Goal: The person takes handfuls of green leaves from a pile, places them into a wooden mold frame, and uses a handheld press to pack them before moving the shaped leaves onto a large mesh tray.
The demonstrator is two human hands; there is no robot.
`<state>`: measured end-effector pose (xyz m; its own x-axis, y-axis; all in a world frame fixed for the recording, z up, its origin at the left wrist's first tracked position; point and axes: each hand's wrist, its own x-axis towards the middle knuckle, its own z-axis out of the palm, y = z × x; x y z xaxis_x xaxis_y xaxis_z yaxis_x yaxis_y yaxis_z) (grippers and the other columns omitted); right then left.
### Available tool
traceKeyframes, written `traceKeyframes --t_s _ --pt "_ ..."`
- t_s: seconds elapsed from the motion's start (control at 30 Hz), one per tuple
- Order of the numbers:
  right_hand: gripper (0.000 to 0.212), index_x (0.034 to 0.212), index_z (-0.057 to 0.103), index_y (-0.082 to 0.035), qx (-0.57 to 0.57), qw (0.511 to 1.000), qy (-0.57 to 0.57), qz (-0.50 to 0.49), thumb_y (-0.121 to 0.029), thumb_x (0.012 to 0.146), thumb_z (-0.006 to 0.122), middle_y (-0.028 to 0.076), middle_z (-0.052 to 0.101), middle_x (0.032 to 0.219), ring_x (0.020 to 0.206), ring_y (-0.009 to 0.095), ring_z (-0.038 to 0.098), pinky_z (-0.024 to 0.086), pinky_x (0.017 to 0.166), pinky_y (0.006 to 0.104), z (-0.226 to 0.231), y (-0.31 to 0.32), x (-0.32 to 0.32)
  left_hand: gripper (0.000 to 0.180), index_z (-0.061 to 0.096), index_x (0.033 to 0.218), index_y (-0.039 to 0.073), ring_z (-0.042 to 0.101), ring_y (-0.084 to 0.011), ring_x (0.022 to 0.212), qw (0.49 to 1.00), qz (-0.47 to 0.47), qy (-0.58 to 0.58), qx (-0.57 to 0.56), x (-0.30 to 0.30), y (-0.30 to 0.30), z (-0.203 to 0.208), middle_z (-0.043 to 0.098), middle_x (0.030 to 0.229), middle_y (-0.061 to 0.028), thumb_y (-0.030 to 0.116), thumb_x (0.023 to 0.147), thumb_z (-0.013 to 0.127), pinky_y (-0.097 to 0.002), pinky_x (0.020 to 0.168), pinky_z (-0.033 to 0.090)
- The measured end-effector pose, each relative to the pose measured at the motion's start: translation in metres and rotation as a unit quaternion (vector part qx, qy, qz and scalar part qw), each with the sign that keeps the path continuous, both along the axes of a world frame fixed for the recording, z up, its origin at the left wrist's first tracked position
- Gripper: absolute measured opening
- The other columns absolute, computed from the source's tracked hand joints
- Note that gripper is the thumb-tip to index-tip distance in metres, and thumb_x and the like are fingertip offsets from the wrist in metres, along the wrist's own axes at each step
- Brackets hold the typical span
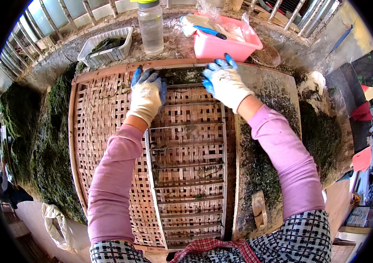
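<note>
My left hand [146, 95], in a white knit glove with blue coated fingertips, lies at the far left corner of a ladder-like metal frame [152, 175]. Its fingers are stretched out, touching the frame's edge. At the far right corner my right hand [226, 82], gloved alike, has its fingers spread and pointing left and ahead. Between both hands, dark green, moss-like stuff [184, 75] fills the frame's farthest slot. Beneath the frame is a woven bamboo tray [103, 131] with a wooden rim, showing through the other slots.
A worn board [267, 166] with a wooden handle [259, 208] lies on the right. Dark green heaps [55, 144] flank the tray. Behind it stand a white plastic tray [107, 46], a clear bottle [151, 30] and a pink basin [226, 51] bearing a blue-handled tool [210, 32].
</note>
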<state>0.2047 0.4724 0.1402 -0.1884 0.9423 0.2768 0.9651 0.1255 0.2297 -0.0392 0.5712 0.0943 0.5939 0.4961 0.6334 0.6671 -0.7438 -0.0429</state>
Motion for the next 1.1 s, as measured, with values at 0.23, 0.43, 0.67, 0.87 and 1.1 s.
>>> traceKeyframes --t_s 0.23,0.43,0.67,0.87,1.1 --pt "0.030 0.112 0.068 -0.014 -0.004 0.998 -0.044 -0.044 -0.031 0.088 0.062 0.006 0.064 0.116 0.125 0.030 0.052 0.018 0.120 0.0572 -0.022 0.005 0.003 0.026 0.075 0.097 0.006 0.065 -0.0292 0.111 1.000 0.018 0.004 -0.017 0.003 -0.003 -0.013 0.073 0.111 -0.0100 0.022 0.083 0.059 -0.0464 0.117 0.033" --pt "0.024 0.103 0.071 -0.015 -0.075 0.996 -0.038 -0.009 -0.027 0.084 0.064 0.003 0.066 0.106 0.118 0.029 0.056 0.018 0.120 0.0586 0.006 -0.004 -0.003 0.024 0.076 0.096 0.010 0.063 -0.0264 0.117 0.999 -0.029 0.022 -0.023 0.014 -0.011 0.003 0.073 0.114 -0.0075 0.025 0.088 0.059 -0.0476 0.121 0.026" --pt "0.048 0.129 0.061 -0.019 0.008 0.996 0.083 -0.031 -0.025 0.082 0.071 0.010 0.062 0.130 0.132 0.032 0.049 0.020 0.122 0.0483 0.016 -0.031 0.047 0.020 0.076 0.090 0.012 0.065 -0.0261 0.111 0.997 0.057 0.022 -0.053 0.001 -0.008 0.009 0.075 0.107 -0.0074 0.024 0.086 0.062 -0.0482 0.120 0.026" --pt "0.055 0.127 0.060 -0.006 -0.002 0.995 0.021 -0.100 -0.025 0.077 0.074 0.014 0.048 0.146 0.141 0.033 0.038 0.015 0.123 0.0494 -0.003 -0.020 0.044 0.057 0.057 0.134 0.006 0.041 -0.0266 0.142 0.966 -0.026 0.138 -0.215 0.075 -0.058 0.022 0.048 0.149 -0.0145 0.045 0.094 0.050 -0.0420 0.123 0.020" --pt "0.023 0.099 0.066 -0.010 -0.010 0.976 0.128 -0.175 -0.023 0.080 0.068 0.016 0.070 0.090 0.091 0.033 0.069 0.049 0.093 0.0509 0.020 0.014 0.000 0.068 0.057 0.136 0.006 0.044 -0.0324 0.138 0.961 -0.013 0.158 -0.225 0.118 -0.069 0.024 0.052 0.145 -0.0191 0.055 0.090 0.052 -0.0425 0.119 0.027"
